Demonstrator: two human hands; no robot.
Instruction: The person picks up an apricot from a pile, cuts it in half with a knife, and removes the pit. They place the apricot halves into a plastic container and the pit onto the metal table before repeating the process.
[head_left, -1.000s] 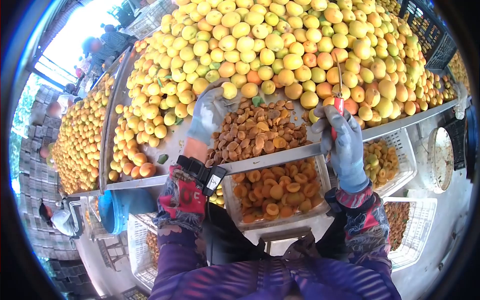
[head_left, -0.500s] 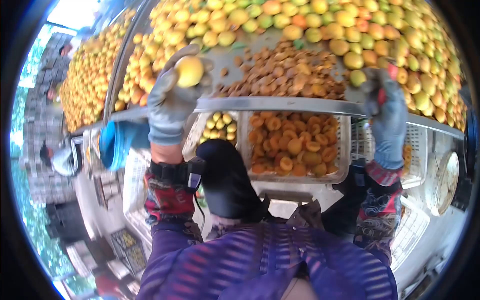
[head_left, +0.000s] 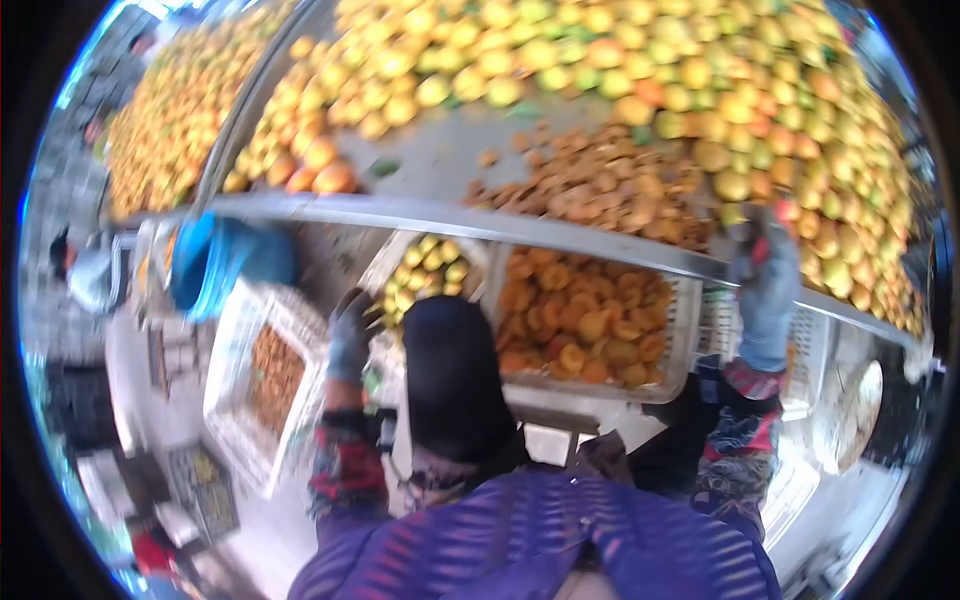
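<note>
My left hand (head_left: 352, 335), in a grey-blue glove, is low beside a crate of small yellow-green fruit (head_left: 425, 275). Its fingers look apart and no fruit shows in them, though motion blurs them. At the table's metal edge (head_left: 590, 235), my right hand (head_left: 768, 285), gloved too, is closed around a small red-handled tool (head_left: 783, 211); the tool's working end cannot be made out. Left of the right hand lies a heap of brown apricot pits (head_left: 610, 185). Below the edge, a white crate (head_left: 684, 345) holds halved orange apricots (head_left: 585, 320).
Whole apricots (head_left: 560, 55) cover the back and right of the table. A blue bucket (head_left: 205, 265) stands at the left, above a white basket (head_left: 225, 385) of brown pits. Another person (head_left: 95, 270) is at the far left. A white round-topped container (head_left: 855, 415) stands right.
My left hand has dropped from above the table to beside the crate of yellow-green fruit, and the apricot it held is gone from it. The right hand still grips the tool. The view has shifted.
</note>
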